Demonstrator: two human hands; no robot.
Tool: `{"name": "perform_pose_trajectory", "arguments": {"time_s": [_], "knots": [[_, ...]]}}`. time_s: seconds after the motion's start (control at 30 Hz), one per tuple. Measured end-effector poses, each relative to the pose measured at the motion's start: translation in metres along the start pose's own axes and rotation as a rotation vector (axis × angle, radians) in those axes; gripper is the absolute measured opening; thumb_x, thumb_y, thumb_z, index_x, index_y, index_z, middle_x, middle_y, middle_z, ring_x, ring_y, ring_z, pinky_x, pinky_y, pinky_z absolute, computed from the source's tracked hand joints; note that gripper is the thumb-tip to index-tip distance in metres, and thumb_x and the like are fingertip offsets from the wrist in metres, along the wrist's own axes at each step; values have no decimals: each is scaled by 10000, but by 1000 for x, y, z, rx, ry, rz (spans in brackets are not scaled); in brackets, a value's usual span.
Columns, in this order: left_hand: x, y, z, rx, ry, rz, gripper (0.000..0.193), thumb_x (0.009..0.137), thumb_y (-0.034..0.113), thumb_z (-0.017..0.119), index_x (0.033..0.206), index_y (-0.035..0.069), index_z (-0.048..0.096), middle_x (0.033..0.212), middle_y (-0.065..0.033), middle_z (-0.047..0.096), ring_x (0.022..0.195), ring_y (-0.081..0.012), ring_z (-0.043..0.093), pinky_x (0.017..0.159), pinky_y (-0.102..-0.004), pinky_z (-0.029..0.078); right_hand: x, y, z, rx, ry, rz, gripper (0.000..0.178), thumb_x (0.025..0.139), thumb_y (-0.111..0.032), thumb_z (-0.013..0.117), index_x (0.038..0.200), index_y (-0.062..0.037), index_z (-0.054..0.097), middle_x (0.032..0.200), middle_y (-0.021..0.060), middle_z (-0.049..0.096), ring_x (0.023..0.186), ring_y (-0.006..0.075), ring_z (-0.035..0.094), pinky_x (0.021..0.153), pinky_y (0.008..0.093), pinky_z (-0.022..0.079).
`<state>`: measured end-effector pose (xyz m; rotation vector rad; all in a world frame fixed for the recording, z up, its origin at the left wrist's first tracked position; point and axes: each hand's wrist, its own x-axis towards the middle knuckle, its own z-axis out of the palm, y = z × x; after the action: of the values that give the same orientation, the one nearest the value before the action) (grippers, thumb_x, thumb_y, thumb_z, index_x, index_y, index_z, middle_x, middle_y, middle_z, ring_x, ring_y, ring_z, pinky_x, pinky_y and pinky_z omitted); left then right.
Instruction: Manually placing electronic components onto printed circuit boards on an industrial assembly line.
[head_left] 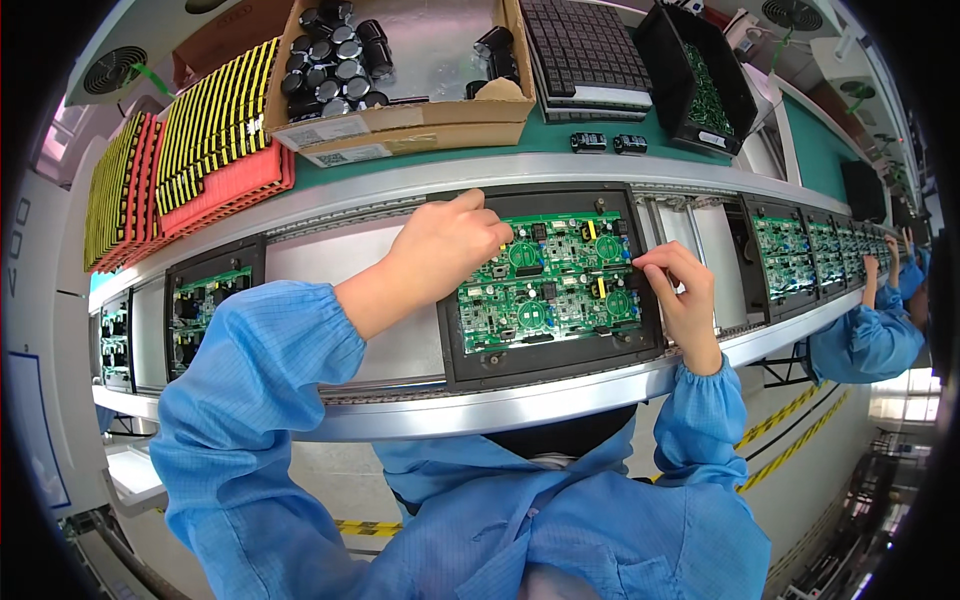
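Observation:
A black carrier frame (545,366) on the conveyor holds a panel of green circuit boards (560,270) in front of me. My left hand (450,245) reaches over the panel's upper left part, its fingers closed at the board beside a small yellow part. Whatever those fingers grip is hidden. At the panel's right edge my right hand (685,295) pinches thumb and forefinger together, next to a small dark part. I cannot make out what is between them. Round green spots, yellow parts and blue parts show on the boards.
Behind the conveyor stand a cardboard box (425,140) of black capacitors, yellow-and-black strips (220,120) in red foam, a black gridded tray (585,60) and a black bin (735,125). Two black capacitors (608,143) lie on the green mat. More loaded carriers (775,250) sit right, near a co-worker's hands.

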<state>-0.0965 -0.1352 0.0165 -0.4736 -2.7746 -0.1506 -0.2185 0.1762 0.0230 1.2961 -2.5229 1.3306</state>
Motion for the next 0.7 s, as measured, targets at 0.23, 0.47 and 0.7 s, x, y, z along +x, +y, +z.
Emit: {"name": "perform_pose_trajectory", "arguments": {"time_s": [0.23, 0.47, 0.7], "knots": [[1, -1, -5, 41, -147, -79, 173, 827, 233, 770, 967, 133, 753, 898, 25, 703, 930, -197, 645, 749, -350, 579, 2, 0, -1, 26, 4, -1, 74, 937, -9, 656, 949, -12, 729, 879, 56, 666, 709, 121, 546, 606, 260, 385], [-3, 11, -36, -377, -42, -130, 177, 828, 192, 779, 949, 72, 728, 964, -66, 676, 926, -288, 672, 803, -398, 570, -2, 7, -6, 5, 14, 58, 72, 927, 14, 661, 947, -6, 727, 881, 59, 664, 712, 122, 544, 613, 259, 395], [-18, 35, -25, -720, -207, -157, 200, 807, 55, 768, 1000, 33, 717, 981, -102, 687, 973, -321, 675, 860, -401, 571, 6, 6, -14, 34, 1, 30, 71, 929, 13, 655, 952, -9, 718, 880, 47, 654, 697, 107, 521, 594, 253, 378]]}}
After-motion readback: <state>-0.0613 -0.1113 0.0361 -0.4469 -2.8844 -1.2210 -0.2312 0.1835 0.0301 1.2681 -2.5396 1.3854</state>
